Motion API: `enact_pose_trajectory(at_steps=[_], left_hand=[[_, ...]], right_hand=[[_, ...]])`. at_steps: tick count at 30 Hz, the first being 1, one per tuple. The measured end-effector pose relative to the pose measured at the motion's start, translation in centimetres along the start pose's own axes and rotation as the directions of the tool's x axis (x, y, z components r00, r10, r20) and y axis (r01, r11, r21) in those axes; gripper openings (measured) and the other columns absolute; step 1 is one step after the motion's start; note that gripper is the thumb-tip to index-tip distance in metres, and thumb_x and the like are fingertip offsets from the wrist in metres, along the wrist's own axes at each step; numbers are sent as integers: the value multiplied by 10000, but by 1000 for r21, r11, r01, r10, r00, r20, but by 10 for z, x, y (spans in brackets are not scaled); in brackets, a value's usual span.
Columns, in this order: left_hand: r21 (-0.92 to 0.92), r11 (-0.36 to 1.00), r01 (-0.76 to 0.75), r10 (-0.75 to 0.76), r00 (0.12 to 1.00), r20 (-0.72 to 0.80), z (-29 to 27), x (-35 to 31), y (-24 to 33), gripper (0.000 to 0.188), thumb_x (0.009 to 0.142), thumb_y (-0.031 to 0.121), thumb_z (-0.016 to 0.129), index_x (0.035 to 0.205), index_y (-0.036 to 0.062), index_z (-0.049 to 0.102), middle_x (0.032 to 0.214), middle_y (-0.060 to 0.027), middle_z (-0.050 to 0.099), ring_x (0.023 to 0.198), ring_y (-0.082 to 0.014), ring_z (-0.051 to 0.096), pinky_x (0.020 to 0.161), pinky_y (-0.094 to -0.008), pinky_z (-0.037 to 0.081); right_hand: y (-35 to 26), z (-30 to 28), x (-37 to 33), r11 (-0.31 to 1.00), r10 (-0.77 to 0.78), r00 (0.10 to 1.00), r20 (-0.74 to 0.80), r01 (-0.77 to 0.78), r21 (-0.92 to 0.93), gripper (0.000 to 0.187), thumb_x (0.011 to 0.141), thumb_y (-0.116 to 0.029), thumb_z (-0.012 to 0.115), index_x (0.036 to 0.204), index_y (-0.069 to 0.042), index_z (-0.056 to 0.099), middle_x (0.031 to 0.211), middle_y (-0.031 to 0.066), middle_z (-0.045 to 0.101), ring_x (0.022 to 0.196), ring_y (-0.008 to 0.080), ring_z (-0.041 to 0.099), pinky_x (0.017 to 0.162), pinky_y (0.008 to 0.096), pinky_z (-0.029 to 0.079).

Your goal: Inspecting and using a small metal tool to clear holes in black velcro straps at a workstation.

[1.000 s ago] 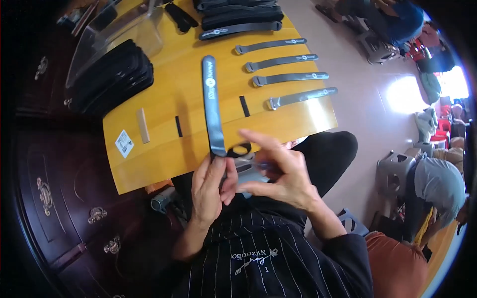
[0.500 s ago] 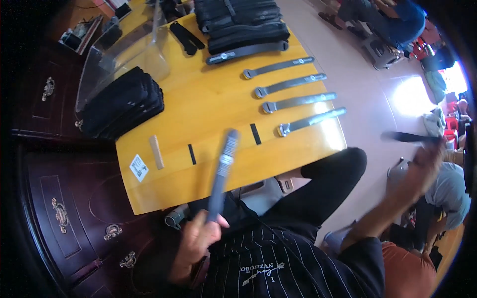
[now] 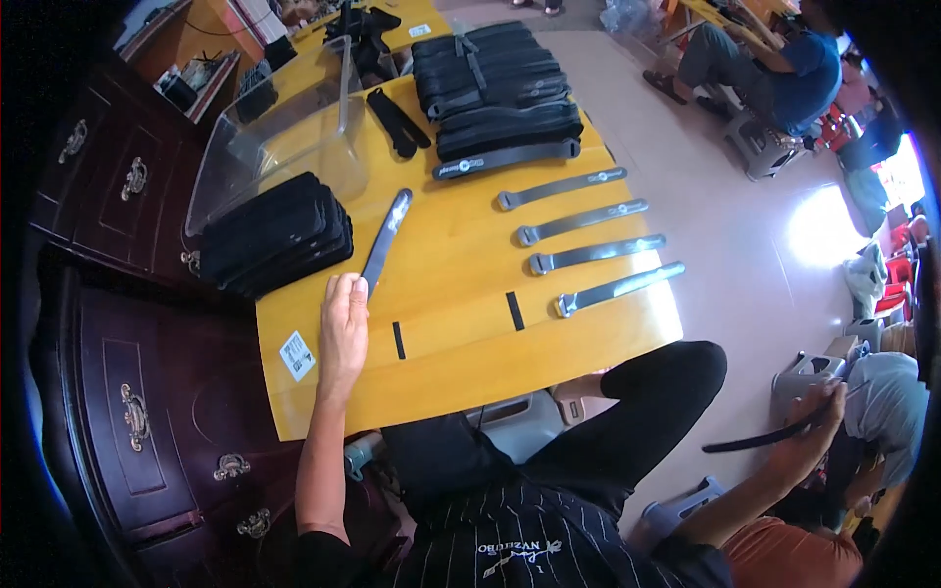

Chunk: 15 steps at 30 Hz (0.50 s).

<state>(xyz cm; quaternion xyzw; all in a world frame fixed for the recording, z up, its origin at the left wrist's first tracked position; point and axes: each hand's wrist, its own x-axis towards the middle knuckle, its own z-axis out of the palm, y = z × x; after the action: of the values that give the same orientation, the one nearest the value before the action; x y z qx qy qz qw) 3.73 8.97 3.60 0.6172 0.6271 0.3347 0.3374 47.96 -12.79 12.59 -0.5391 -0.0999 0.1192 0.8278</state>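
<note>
My left hand is closed on one end of a dark grey strap, which reaches away over the table beside a stack of black straps. Out to the right, past the table's edge, my right hand grips a black strap that points back to the left. Several grey straps with buckle ends lie in a spaced row on the right of the table, the nearest strap by the front corner. Between them and my left hand, two short black strips, a left strip and a right strip, lie on the tabletop.
The yellow table carries a large pile of black straps, a clear plastic bin, a loose black strap pair and a white label. Dark wooden drawers flank the left. Other people sit on the right.
My left hand has moved forward from near my body to over the table with the grey strap. My right hand has dropped lower, still holding the black strap. The view has shifted.
</note>
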Motion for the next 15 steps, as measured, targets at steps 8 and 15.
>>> enact_pose_trajectory(at_steps=[8,15], left_hand=[[343,928,-145,200,971,-130,21,13,12,238,931,76,469,1168,56,476,970,-258,571,917,-435,539,780,-500,414],[573,783,-242,382,914,-136,21,8,-3,223,896,26,498,1119,38,501,976,-193,526,929,-374,528,783,-453,421]], right_hand=[[1,17,-25,990,139,812,567,-101,-98,260,867,-293,608,784,-78,487,604,-35,388,427,36,314,357,174,251],[21,47,-55,968,244,737,630,-220,-117,202,859,-213,570,857,-13,542,641,23,504,516,89,457,461,221,360]])
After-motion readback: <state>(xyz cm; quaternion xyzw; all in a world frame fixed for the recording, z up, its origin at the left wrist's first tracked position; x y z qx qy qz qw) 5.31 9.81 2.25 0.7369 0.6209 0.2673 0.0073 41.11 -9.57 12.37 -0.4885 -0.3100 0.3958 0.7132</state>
